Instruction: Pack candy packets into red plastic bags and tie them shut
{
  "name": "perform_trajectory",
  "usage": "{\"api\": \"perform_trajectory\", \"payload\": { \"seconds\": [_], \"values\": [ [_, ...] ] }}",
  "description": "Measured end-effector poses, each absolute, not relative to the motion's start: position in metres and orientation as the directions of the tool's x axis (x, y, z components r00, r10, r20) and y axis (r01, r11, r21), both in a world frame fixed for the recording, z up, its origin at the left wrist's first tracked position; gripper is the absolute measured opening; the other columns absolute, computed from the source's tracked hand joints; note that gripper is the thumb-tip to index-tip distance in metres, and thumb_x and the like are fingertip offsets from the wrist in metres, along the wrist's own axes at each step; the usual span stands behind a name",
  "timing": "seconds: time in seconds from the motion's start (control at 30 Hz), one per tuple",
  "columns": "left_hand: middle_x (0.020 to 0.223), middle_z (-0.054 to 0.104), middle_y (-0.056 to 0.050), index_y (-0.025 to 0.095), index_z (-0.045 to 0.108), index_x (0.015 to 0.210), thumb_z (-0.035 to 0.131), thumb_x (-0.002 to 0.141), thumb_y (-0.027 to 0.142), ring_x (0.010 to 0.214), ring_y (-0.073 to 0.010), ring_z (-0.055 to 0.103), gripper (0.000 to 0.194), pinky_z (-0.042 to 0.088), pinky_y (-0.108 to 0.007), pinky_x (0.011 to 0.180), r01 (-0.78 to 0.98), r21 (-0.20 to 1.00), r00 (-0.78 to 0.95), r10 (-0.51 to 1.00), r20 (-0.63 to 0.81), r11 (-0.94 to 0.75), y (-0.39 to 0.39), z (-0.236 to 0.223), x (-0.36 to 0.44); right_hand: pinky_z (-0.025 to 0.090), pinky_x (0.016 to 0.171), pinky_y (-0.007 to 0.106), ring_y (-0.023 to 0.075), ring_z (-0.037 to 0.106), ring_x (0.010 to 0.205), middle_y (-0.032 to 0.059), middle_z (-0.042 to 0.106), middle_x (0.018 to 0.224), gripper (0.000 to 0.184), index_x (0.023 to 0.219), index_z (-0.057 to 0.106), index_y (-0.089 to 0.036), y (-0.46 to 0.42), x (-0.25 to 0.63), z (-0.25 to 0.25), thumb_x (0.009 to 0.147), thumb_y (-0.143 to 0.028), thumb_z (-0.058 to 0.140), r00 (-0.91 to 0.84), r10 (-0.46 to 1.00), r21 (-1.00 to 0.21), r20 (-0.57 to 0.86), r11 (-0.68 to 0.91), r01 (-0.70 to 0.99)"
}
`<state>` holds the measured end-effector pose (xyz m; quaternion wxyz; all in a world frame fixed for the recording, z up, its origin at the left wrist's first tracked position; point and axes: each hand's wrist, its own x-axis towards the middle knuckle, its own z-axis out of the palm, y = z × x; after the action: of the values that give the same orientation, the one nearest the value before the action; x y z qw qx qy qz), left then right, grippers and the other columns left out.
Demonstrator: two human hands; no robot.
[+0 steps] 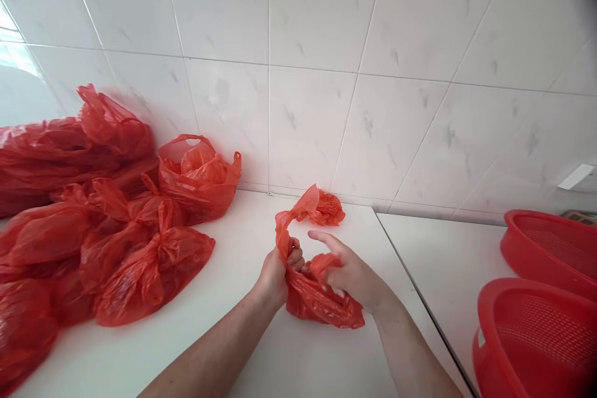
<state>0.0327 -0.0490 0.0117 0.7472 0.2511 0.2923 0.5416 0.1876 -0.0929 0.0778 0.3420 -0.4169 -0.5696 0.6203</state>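
Observation:
A red plastic bag [321,305] rests on the white tabletop in front of me, its lower part full and rounded. My left hand [282,270] is closed round the bag's gathered upper part, and one handle sticks up above the fist. At the bag's right side is my right hand [347,273], index finger stretched out and the other fingers curled against the red plastic, partly hidden by it. Just behind the hands lies a crumpled red plastic bag [329,208]. What the bag contains cannot be made out.
Several knotted red bags [153,261] crowd the left side of the table. Behind them stands an open red bag [200,183] against the tiled wall [308,118]. Two red plastic baskets [494,323] are at the right, past a seam in the tabletop [420,298].

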Motion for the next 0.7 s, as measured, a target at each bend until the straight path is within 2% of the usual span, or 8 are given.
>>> {"api": "perform_trajectory", "payload": {
  "seconds": [0.1,0.2,0.27,0.33,0.4,0.5,0.6,0.7],
  "values": [
    [0.046,0.032,0.009,0.019,0.049,0.070,0.063,0.071,0.029,0.041,-0.0066,0.034,0.017,0.030,-0.019,0.042,-0.601,0.756,0.244,0.960,-0.135,0.259,-0.055,0.015,0.034,0.043,0.059,0.026,0.0129,0.056,0.064,-0.0061,0.059,0.070,0.075,0.137,0.032,-0.030,-0.100,0.176,0.078,0.070,-0.020,0.063,-0.394,0.903,-0.981,-0.171,-0.119,0.152],
    [0.052,0.049,0.004,0.018,0.048,0.065,0.063,0.072,0.026,0.045,-0.0094,0.046,0.018,0.034,-0.021,0.044,-0.535,0.811,0.288,0.954,-0.087,0.236,-0.063,0.024,0.039,0.040,0.052,0.024,0.0123,0.054,0.057,-0.0053,0.057,0.065,0.037,0.104,0.057,-0.027,-0.100,0.164,0.069,0.068,-0.021,0.065,-0.306,0.938,-0.973,-0.161,-0.100,0.207],
    [0.053,0.055,0.001,0.018,0.051,0.068,0.061,0.073,0.025,0.044,-0.0128,0.050,0.014,0.037,-0.024,0.045,-0.468,0.851,0.362,0.930,-0.061,0.238,-0.068,0.029,0.042,0.036,0.047,0.022,0.0106,0.049,0.050,-0.0055,0.054,0.056,0.015,0.085,0.058,-0.023,-0.098,0.157,0.063,0.070,-0.023,0.063,-0.208,0.966,-0.975,-0.152,-0.113,0.190],
    [0.049,0.055,0.001,0.019,0.050,0.073,0.056,0.075,0.024,0.043,-0.0165,0.053,0.008,0.040,-0.027,0.045,-0.377,0.904,0.409,0.912,-0.033,0.202,-0.071,0.032,0.045,0.033,0.044,0.022,0.0091,0.042,0.044,-0.0065,0.049,0.049,0.008,0.080,0.058,-0.022,-0.093,0.155,0.057,0.074,-0.027,0.060,-0.137,0.979,-0.984,-0.149,-0.134,0.117],
    [0.047,0.053,0.003,0.020,0.048,0.078,0.053,0.075,0.021,0.045,-0.0180,0.056,0.006,0.043,-0.028,0.048,-0.319,0.936,0.409,0.912,-0.004,0.148,-0.073,0.032,0.045,0.033,0.043,0.023,0.0078,0.037,0.039,-0.0070,0.046,0.044,0.014,0.072,0.057,-0.020,-0.088,0.156,0.051,0.077,-0.033,0.059,-0.120,0.983,-0.990,-0.136,-0.133,0.036],
    [0.056,0.056,0.005,0.021,0.048,0.095,0.054,0.076,0.018,0.053,-0.0160,0.059,0.020,0.047,-0.028,0.056,-0.372,0.920,0.409,0.911,0.042,0.125,-0.075,0.031,0.045,0.034,0.043,0.023,0.0073,0.036,0.039,-0.0066,0.044,0.044,0.029,0.061,0.051,-0.019,-0.081,0.160,0.042,0.078,-0.042,0.058,-0.035,0.994,-0.995,-0.104,-0.104,-0.004],
    [0.082,0.063,0.001,0.025,0.047,0.117,0.057,0.080,0.025,0.071,-0.0150,0.062,0.039,0.050,-0.030,0.071,-0.395,0.914,0.378,0.923,0.068,0.094,-0.077,0.029,0.044,0.035,0.044,0.023,0.0099,0.044,0.046,-0.0048,0.049,0.050,0.028,0.063,0.053,-0.020,-0.079,0.164,0.035,0.077,-0.044,0.059,0.094,0.994,-0.989,-0.059,-0.071,0.127],
    [0.092,0.065,-0.004,0.022,0.054,0.117,0.057,0.083,0.041,0.080,-0.0168,0.062,0.039,0.049,-0.029,0.075,-0.376,0.918,0.324,0.946,0.007,0.122,-0.076,0.024,0.044,0.037,0.049,0.024,0.0119,0.049,0.054,-0.0039,0.054,0.058,0.018,0.072,0.057,-0.022,-0.080,0.167,0.033,0.078,-0.040,0.057,0.053,0.998,-0.965,-0.015,-0.028,0.260]
  ]
}}
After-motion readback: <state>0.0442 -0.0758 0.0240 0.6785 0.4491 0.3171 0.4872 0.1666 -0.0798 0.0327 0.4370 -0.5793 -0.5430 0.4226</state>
